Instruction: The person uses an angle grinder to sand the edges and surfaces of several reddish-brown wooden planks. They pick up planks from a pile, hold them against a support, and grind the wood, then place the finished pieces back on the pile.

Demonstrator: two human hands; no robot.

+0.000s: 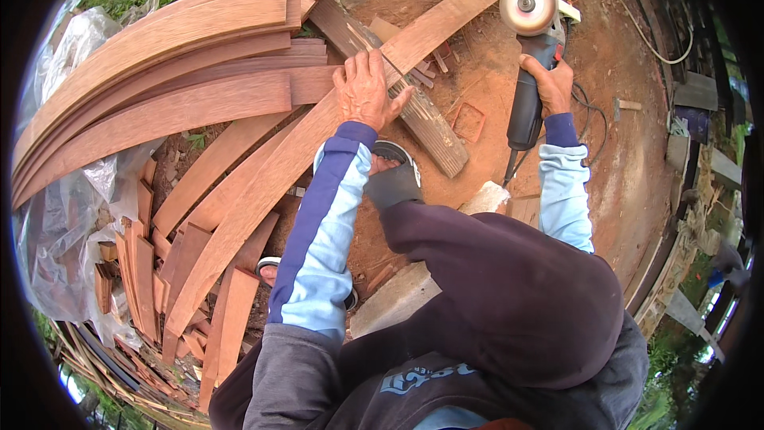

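My right hand (551, 86) is closed around the dark body of an angle grinder (527, 107). The grinder's round disc (527, 5) points away from me, over the dirt, and a cord trails from its near end. A long reddish-brown plank (454, 22) runs diagonally from the near left to the far right. On top of this plank lies my left hand (364, 91), its fingers stretched toward the far edge and its thumb apart. Beneath the plank, a thick weathered timber (422, 127) crosses it. My foot (383, 163), in a sandal, is beside the timber.
Long boards (159, 64) are stacked at the left over clear plastic sheeting (56, 215). Shorter offcuts (143, 279) lie nearer to me. A hammer (627, 105) rests on the dirt at the right, beyond the grinder's cord (587, 115). A concrete block (398, 299) is by my legs.
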